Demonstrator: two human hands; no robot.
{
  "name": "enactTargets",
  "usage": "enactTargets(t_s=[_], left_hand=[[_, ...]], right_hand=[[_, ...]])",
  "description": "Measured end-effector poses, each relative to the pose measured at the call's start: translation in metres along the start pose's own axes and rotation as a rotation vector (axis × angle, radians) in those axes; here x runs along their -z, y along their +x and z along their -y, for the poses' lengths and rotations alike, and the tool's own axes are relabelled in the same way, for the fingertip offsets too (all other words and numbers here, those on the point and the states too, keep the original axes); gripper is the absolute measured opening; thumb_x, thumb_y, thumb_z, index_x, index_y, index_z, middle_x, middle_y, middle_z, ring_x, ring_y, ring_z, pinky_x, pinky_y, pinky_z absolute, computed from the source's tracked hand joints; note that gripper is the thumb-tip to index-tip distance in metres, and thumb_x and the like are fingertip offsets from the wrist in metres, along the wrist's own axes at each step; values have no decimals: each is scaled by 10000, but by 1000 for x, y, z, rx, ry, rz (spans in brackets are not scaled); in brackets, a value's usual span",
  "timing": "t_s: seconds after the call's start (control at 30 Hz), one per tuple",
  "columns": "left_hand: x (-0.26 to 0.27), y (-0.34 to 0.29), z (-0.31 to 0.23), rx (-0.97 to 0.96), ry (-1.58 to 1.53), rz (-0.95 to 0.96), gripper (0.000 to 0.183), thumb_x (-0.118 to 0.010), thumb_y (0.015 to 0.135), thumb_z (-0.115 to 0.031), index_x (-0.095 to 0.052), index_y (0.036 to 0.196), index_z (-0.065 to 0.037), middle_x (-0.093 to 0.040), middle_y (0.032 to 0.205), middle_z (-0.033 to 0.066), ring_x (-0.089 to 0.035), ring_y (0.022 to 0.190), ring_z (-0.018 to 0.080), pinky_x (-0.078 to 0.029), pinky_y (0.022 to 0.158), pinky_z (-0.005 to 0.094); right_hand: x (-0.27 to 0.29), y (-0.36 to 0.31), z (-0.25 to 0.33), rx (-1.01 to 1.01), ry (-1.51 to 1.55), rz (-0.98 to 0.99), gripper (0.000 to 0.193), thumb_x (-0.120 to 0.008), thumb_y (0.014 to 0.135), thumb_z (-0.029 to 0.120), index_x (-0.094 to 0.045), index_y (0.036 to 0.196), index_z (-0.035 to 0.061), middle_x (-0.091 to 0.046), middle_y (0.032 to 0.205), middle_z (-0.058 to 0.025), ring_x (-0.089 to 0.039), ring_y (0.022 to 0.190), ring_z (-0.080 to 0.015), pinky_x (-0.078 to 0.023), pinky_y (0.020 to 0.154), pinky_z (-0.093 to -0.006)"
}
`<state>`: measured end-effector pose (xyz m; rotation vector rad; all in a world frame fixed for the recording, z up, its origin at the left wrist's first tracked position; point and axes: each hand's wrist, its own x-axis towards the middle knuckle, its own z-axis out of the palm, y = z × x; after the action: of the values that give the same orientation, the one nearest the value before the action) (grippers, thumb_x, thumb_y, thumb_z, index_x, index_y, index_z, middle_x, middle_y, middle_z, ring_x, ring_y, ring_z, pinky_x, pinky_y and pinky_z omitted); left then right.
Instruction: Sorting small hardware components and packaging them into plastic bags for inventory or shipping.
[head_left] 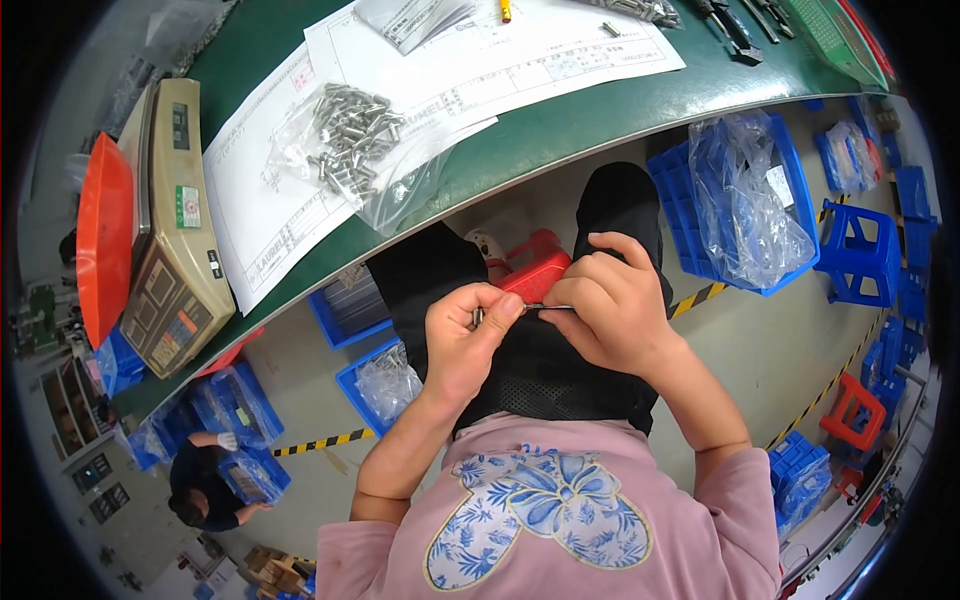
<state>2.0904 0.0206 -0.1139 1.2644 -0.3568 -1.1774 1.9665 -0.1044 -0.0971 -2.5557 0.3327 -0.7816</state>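
Over my lap, the two hands meet fingertip to fingertip. My left hand (pixel 462 335) is closed in a pinch on a small silver metal part (pixel 478 317), mostly covered by the fingers. My right hand (pixel 615 305) grips a thin metal rod (pixel 545 307), whose tip reaches the left fingertips; its exact kind cannot be made out. Just beyond the hands, between my legs, is a red plastic object (pixel 537 275), partly hidden by them. On the table ahead, a clear plastic bag (pixel 405 190) lies with a heap of small silver metal fittings (pixel 355 130) on it.
Printed sheets (pixel 570 60) cover part of the green table (pixel 560 140). A beige scale (pixel 175 250) with an orange-red pan (pixel 103 240) stands left. Blue crates (pixel 680 210) with plastic bags and a blue stool (pixel 862 255) are at right. Another person (pixel 200 485) bends over crates at lower left.
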Motion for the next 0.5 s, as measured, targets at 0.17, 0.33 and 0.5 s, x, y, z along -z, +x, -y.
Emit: enactTargets(t_s=[0.17,0.33,0.5], left_hand=[[-1,1,-1,14,-7,13,123,-600,814,-107,-588,757,2,-524,658,-22,-401,561,12,-313,496,160],[0,-2,4,-54,171,-50,97,-602,801,-75,-597,739,0,-559,668,-14,-471,622,24,-372,550,169],[-3,1,10,-60,115,-42,132,-601,808,-107,-597,725,-4,-559,650,-24,-458,598,16,-367,533,173]], right_hand=[[-1,-1,-3,-30,21,51,180,-670,655,191,-529,713,95,-514,610,-28,-525,584,-200,-413,784,-373],[-2,-2,-2,-74,86,127,129,-663,676,188,-575,731,111,-546,648,-15,-546,627,-182,-412,767,-333],[2,3,2,-48,162,86,113,-660,682,148,-577,745,102,-579,698,-19,-557,654,-193,-416,752,-338]])
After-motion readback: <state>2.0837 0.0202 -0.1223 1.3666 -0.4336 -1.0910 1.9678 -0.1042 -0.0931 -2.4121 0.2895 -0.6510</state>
